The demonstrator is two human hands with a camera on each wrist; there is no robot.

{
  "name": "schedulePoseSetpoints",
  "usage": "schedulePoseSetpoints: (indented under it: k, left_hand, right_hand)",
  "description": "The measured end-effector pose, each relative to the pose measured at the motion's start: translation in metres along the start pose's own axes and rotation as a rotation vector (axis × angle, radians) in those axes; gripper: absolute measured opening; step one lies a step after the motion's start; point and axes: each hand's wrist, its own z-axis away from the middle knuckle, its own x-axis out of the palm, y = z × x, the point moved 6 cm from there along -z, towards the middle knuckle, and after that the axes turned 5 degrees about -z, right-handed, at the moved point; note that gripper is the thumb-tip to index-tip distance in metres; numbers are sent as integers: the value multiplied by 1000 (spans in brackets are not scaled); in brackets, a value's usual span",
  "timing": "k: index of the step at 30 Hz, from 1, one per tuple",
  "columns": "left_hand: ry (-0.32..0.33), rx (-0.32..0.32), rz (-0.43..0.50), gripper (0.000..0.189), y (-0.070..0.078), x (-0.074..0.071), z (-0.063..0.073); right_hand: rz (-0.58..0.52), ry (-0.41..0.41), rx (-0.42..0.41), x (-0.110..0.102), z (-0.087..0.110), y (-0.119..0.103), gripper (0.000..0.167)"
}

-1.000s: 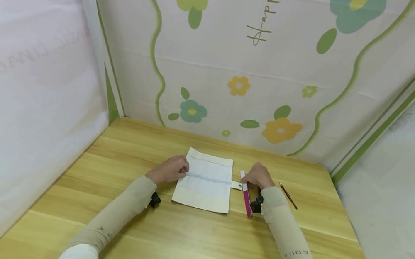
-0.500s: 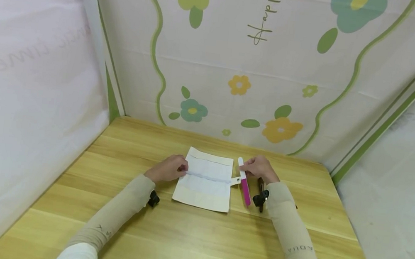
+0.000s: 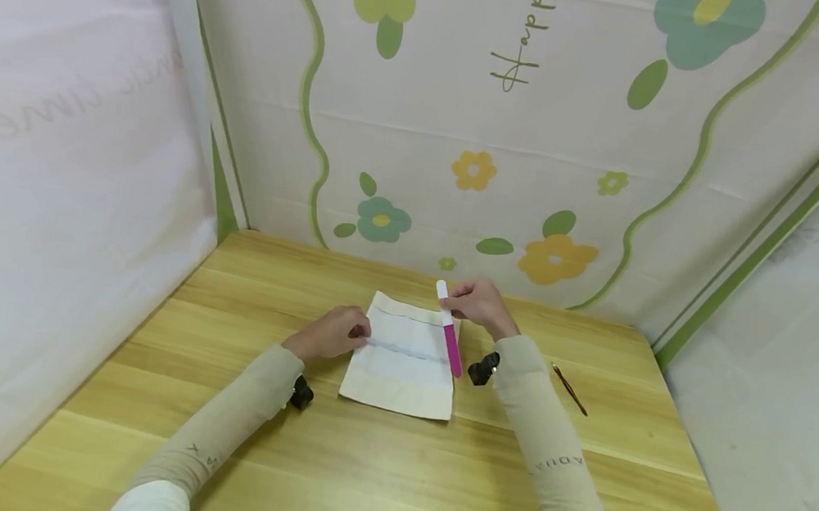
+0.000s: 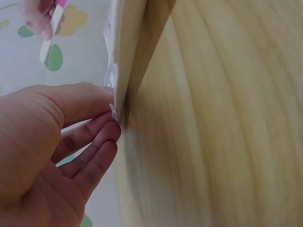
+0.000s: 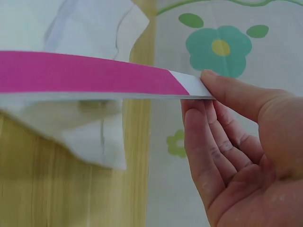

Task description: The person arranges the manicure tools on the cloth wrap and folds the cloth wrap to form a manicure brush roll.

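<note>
A white fabric pouch (image 3: 397, 379) lies spread out on the wooden table, with a pale bluish line across its middle. My left hand (image 3: 334, 333) pinches its left edge between thumb and fingers; in the left wrist view that pouch edge (image 4: 124, 61) stands at the fingertips. In my right hand (image 3: 479, 305) is a long flat nail file (image 3: 451, 348), white at one end and magenta along the rest. Thumb and fingers pinch it near the white end. The file is held slanting over the right side of the pouch, and the magenta part points toward me.
A thin brown stick-like tool (image 3: 570, 389) lies on the table (image 3: 359, 473) to the right of the right forearm. Flower-printed cloth (image 3: 422, 125) stands behind the table, with light cloth walls on both sides.
The right hand has lifted the nail file from beside the pouch and brought it left and away from me, over the pouch's right side. The left hand stays at the left edge.
</note>
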Motion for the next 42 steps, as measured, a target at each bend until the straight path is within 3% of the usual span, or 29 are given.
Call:
schedulePoseSetpoints:
  k: [12, 19, 28, 36, 42]
  left_hand:
    - [1, -22, 3, 8, -2, 3, -2]
    - [-15, -55, 4, 9, -5, 5, -4]
    - [0, -39, 9, 7, -11, -1, 0]
    - [-12, -50, 38, 8, -8, -1, -5]
    - [-11, -46, 46, 7, -4, -4, -5]
  right_hand:
    - [-203, 49, -85, 38, -32, -26, 19]
    - [-361, 152, -115, 49, -44, -25, 22]
    - [-508, 152, -127, 68, -53, -17, 22]
    - [-546, 163, -109, 82, -53, -8, 22]
    - [-502, 120, 14, 95, -52, 8, 23]
